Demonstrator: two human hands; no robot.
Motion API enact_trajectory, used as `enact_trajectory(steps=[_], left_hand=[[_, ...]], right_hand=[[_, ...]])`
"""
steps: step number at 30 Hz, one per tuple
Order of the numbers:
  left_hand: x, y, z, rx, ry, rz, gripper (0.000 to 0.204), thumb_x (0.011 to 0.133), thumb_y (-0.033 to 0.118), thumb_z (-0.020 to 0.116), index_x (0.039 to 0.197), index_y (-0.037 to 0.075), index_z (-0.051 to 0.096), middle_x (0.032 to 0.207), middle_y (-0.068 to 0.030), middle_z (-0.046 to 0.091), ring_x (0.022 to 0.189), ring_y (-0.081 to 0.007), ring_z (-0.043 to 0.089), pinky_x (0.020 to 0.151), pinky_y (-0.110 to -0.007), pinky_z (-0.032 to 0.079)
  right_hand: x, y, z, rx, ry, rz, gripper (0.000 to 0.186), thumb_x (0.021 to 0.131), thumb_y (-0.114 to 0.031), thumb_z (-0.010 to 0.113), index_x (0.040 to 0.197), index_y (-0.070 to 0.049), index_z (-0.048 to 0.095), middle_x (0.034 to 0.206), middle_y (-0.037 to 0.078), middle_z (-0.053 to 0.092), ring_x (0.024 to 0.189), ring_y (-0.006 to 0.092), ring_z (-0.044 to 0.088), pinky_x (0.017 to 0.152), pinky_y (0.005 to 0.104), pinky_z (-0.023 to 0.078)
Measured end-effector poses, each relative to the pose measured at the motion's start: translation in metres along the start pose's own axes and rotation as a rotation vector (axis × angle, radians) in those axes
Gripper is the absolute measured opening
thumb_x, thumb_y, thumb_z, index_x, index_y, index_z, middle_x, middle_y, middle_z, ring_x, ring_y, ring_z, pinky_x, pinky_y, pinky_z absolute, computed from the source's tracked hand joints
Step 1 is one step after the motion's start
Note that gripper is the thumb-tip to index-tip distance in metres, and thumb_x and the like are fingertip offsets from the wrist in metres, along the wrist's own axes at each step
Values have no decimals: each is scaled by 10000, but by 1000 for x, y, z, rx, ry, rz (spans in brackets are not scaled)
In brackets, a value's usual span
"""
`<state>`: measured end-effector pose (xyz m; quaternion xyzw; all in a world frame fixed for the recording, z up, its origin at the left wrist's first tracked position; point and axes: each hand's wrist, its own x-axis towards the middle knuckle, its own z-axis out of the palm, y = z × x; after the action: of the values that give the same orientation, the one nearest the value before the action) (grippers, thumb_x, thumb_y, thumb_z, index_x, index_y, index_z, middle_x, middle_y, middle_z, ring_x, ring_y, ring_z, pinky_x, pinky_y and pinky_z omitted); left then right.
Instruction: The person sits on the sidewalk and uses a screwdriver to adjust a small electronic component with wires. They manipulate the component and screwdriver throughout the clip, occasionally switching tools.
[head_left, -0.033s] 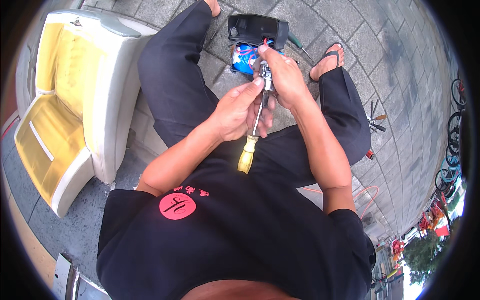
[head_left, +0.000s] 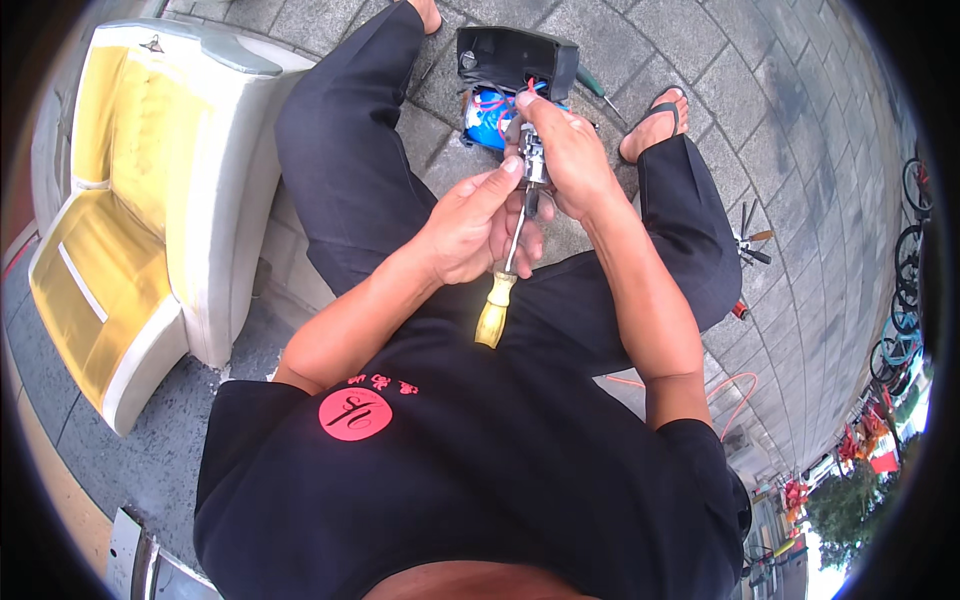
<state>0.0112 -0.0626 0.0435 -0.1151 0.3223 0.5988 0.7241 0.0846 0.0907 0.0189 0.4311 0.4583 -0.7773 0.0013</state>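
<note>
Between my hands is a small silvery metal mechanism point(head_left: 533, 158) with a dark wired end. My right hand point(head_left: 572, 150) is closed round its right side, with the thumb along the top. My left hand point(head_left: 474, 222) has its thumb at the mechanism's left edge, and its fingers curl underneath, partly hidden. A screwdriver point(head_left: 493, 310) with a yellowish handle points up at the mechanism's lower end. Its shaft crosses in front of my left fingers, and the handle hangs over my lap. Beyond my hands is an open black housing point(head_left: 512, 60) with a blue wrapped pack point(head_left: 487, 118) and pink wires.
Beside the housing lies a green-handled screwdriver point(head_left: 592, 83). Several hand tools point(head_left: 755, 243) are near my right knee on the paving point(head_left: 800, 190). A yellow and white padded seat point(head_left: 130, 180) stands at the left. Bicycles point(head_left: 905, 265) line the far right.
My left thumb has shifted very slightly left at the mechanism's edge. The screwdriver and my right hand look almost the same.
</note>
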Motion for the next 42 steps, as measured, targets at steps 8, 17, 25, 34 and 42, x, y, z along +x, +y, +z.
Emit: enact_trajectory(steps=[8, 17, 25, 34, 42], left_hand=[[-7, 0, -12, -26, -22, -85, 336, 1062, 344, 615, 1181, 31, 636, 998, -80, 702, 760, -221, 732, 653, -389, 626], [-10, -11, -7, 85, 59, -47, 369, 1028, 366, 666, 1180, 30, 654, 917, -36, 674, 661, -188, 688, 608, -335, 585], [-11, 1, 2, 298, 96, -44, 379, 1045, 331, 651, 1187, -20, 651, 939, -77, 680, 762, -258, 748, 675, -368, 627], [-9, -9, -4, 245, 116, -68, 315, 1050, 298, 653, 1096, -13, 657, 911, -88, 688, 831, -257, 765, 716, -347, 644], [-11, -8, -2, 190, 12, -25, 329, 1072, 303, 611, 1104, -24, 630, 952, -96, 690, 882, -287, 764, 776, -384, 645]], right_hand=[[-6, -13, 4, 111, 23, 106, 435, 1008, -429, 586, 921, -16, 693, 764, 85, 667, 675, 146, 601, 607, 316, 461], [-11, -16, 12, 99, 58, 106, 415, 1022, -404, 569, 862, -34, 667, 716, 59, 631, 608, 123, 547, 545, 304, 417], [-7, -9, 8, 75, 32, 78, 421, 1011, -423, 573, 884, -32, 663, 733, 62, 636, 600, 119, 540, 537, 300, 412], [-4, -6, 9, 112, 46, 90, 432, 1006, -460, 579, 874, -55, 651, 685, 60, 632, 481, 105, 483, 424, 263, 344], [-5, -6, 11, 124, 75, 98, 432, 1014, -458, 566, 841, -67, 631, 649, 45, 622, 441, 109, 486, 393, 254, 326]])
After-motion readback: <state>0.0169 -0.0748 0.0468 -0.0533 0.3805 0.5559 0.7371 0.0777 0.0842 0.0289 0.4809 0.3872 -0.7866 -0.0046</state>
